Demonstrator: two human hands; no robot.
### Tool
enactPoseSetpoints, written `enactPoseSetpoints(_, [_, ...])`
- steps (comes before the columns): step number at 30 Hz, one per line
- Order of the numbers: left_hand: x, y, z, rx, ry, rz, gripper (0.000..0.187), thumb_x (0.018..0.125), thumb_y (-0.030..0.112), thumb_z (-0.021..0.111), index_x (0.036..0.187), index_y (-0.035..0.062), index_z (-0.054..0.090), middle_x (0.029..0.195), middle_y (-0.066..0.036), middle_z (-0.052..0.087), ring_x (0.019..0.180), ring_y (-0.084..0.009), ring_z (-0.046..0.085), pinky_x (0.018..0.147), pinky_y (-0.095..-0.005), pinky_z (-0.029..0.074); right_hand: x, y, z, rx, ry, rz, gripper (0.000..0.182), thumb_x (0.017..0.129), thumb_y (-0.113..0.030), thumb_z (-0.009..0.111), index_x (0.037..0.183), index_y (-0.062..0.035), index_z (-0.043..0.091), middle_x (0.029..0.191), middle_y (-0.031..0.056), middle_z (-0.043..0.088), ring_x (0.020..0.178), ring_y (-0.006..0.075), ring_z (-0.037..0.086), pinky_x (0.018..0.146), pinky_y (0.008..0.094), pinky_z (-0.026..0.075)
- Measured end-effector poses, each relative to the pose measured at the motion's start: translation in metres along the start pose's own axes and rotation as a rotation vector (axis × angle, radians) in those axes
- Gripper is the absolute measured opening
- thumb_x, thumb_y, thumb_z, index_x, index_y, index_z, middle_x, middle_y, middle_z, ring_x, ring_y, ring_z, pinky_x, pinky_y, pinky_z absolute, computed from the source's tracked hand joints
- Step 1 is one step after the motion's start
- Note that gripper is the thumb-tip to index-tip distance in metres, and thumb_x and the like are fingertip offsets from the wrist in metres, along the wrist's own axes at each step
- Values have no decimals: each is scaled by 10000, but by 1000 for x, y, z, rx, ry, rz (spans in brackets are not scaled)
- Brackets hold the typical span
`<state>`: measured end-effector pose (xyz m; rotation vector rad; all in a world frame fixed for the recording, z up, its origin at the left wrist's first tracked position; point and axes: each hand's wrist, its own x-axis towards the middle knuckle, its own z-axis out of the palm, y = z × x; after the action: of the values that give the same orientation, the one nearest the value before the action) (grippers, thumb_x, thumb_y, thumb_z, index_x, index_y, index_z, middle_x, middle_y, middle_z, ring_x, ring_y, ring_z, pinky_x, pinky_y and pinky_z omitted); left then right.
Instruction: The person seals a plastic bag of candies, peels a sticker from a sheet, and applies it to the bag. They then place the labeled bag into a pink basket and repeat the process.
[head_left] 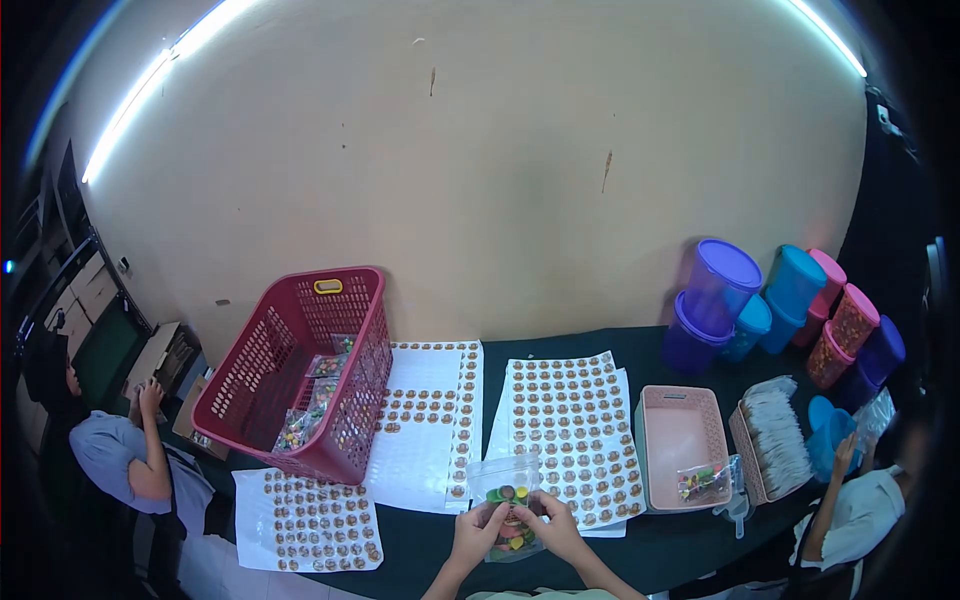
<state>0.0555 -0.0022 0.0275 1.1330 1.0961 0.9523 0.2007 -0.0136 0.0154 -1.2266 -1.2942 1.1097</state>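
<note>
Both my hands hold a clear zip bag (506,468) of colourful sweets at the table's front edge. My left hand (476,537) grips the bag's left side, and my right hand (558,528) its right side. The two thumbs meet on the front of the bag; a small brownish patch shows there, too small to make out fully. Red, green and yellow pieces show through the plastic. Just behind the bag lie sheets of round brown stickers (570,440), with gaps where some stickers are gone.
A tall maroon basket (345,440) with filled bags stands left, beside another sticker sheet (310,520). On the right are a pink tray (655,490) with one filled bag, a scoop (738,510), a basket of bags (775,440) and stacked tubs (725,270). People work at both sides.
</note>
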Motion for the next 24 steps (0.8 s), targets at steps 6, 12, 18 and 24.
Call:
enactPoseSetpoints(6, [3, -4, -8, -8, 4, -58, 304, 870, 232, 510, 974, -50, 554, 813, -72, 600, 640, -103, 596, 445, -210, 514, -3, -7, -1, -23, -29, -13, 344, 746, -233, 669, 950, 18, 553, 701, 32, 582, 656, 74, 525, 596, 225, 427])
enactPoseSetpoints(12, [-4, 3, -8, 12, -182, -21, 301, 875, 234, 507, 1005, -37, 523, 899, -69, 574, 772, -95, 572, 572, -221, 515, -5, 6, -2, -144, 43, -83, 398, 715, -234, 698, 975, 22, 539, 715, 50, 598, 645, 91, 562, 575, 235, 451])
enactPoseSetpoints(18, [0, -5, -19, 111, -272, 52, 290, 887, 197, 493, 1038, -50, 507, 939, -53, 565, 857, -75, 504, 737, -210, 419, -7, -8, -7, 29, -33, 27, 329, 760, -187, 659, 979, 27, 538, 770, 30, 589, 655, 65, 528, 574, 203, 425])
enactPoseSetpoints(24, [-1, 0, -19, 75, -232, 41, 336, 885, 197, 495, 1106, -55, 484, 970, -77, 569, 852, -95, 525, 730, -222, 445, -3, 12, -14, 176, -65, 88, 241, 809, -138, 603, 980, 21, 541, 809, 2, 568, 674, 48, 499, 586, 192, 413])
